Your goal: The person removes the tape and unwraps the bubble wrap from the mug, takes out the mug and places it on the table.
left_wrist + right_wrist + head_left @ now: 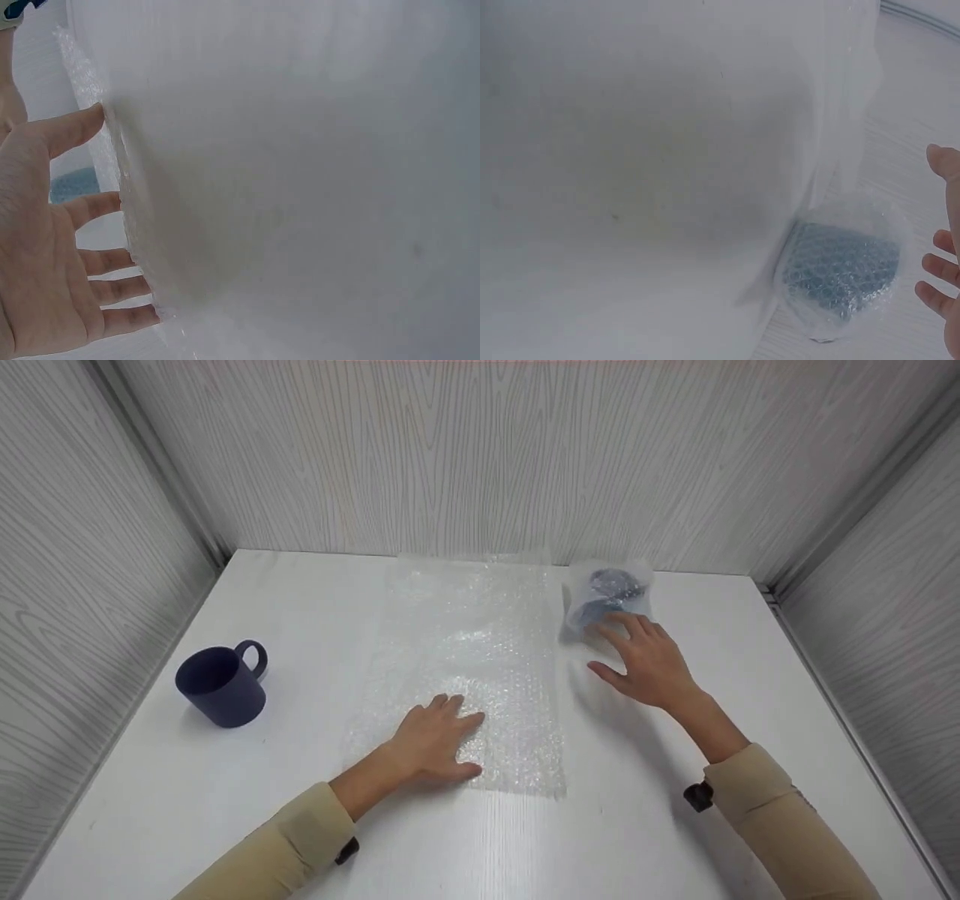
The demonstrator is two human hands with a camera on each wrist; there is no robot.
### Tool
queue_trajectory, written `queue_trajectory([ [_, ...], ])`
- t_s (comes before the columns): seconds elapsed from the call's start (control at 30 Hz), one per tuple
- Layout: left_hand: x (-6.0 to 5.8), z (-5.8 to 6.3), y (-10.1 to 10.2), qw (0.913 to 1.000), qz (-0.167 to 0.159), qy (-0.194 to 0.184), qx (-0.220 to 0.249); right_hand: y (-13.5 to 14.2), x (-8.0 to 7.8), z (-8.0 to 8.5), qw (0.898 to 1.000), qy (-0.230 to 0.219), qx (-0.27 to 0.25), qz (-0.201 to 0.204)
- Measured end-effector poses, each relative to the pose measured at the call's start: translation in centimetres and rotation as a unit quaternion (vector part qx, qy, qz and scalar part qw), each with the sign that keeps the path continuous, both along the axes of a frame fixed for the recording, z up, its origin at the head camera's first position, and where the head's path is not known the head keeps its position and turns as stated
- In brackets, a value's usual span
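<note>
A sheet of bubble wrap [465,645] lies flat on the white table, its far edge against the back wall. My left hand [435,739] rests on its near part with fingers spread, the fingertips [127,319] right at the film in the left wrist view. To the right of the sheet sits a bundle in bubble wrap [611,592], with something dark blue showing through; in the right wrist view the wrapped bundle [840,270] looks blue-green. My right hand [649,664] hovers just in front of it, fingers apart and holding nothing.
A dark blue mug [229,690] stands at the left of the table [315,607], its handle toward the back right. Grey wood-grain panels [480,457] close in the back and both sides.
</note>
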State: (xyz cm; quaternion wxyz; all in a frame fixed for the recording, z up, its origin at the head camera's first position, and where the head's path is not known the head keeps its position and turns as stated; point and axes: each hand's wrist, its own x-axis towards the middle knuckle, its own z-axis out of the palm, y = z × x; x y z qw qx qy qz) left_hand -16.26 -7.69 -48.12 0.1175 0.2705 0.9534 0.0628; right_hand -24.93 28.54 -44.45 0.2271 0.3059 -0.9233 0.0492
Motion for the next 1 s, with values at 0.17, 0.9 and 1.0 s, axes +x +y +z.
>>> queue_trajectory([
  [0.17,0.0,-0.1,0.1,1.0,-0.001,0.004,-0.006,0.9,-1.5,0.3,0.999,0.0,-0.009,-0.034],
  [0.9,-0.1,0.1,0.1,0.9999,0.0,0.004,-0.015,2.0,-6.6,0.5,0.992,-0.067,-0.041,-0.095],
  [1.0,-0.1,0.0,0.1,0.9999,0.002,0.003,-0.012,2.0,-7.1,0.3,0.991,-0.077,-0.039,-0.098],
])
